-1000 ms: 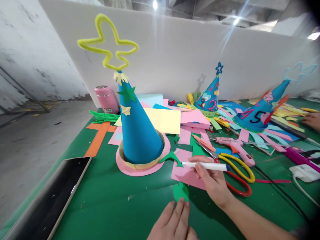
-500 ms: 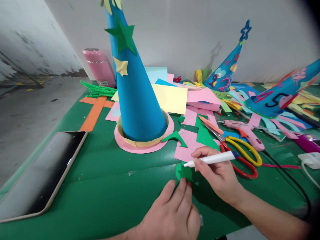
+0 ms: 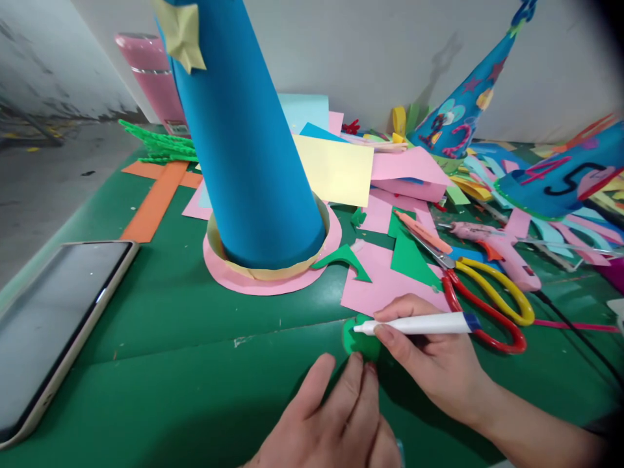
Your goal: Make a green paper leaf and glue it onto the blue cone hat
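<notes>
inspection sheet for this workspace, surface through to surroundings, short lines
Surface: creased green tabletop, crowded on its far side
Things at hand: small rounded green paper piece, slim white pen with dark blue end, tall blue paper cone
Clutter: red-and-yellow-handled metal scissors, pink glue gun, coloured paper scraps
Grip: left hand touching the paper piece; right hand holding the pen
Cables: black cable from the glue gun's handle
Surroundings: white panel behind, grey floor at left

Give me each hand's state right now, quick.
Left hand: open, not gripping, touching the near edge of the green paper.
Right hand: closed, holding the white marker.
</notes>
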`<state>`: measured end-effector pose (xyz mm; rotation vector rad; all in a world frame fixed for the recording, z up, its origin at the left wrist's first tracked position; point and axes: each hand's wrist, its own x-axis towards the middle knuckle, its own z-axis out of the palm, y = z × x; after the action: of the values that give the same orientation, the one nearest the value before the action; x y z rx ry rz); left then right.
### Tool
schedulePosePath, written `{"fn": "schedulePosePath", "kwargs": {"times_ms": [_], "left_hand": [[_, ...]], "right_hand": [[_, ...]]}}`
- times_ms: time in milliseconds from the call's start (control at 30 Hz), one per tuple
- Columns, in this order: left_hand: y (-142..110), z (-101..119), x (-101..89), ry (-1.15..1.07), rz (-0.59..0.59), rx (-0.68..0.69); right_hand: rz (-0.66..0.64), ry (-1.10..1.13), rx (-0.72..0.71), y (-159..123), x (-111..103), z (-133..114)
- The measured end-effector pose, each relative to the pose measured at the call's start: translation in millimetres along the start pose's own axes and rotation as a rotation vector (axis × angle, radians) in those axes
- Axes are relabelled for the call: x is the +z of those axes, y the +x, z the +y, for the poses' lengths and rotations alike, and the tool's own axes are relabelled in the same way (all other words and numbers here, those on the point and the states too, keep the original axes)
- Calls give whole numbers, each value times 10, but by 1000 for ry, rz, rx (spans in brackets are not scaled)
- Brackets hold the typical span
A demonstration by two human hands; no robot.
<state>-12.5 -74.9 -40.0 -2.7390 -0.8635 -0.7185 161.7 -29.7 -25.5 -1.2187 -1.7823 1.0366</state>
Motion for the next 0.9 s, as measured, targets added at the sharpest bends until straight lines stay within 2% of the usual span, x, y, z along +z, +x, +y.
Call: {"fn": "schedulePosePath", "kwargs": {"times_ms": [567, 900], "left_hand": [[19, 0, -4, 22, 19, -6], [7, -2, -30, 30, -25, 28]], "right_hand": [[-34, -13, 33, -5, 5, 3], [-47, -20, 32, -12, 4, -21]]}}
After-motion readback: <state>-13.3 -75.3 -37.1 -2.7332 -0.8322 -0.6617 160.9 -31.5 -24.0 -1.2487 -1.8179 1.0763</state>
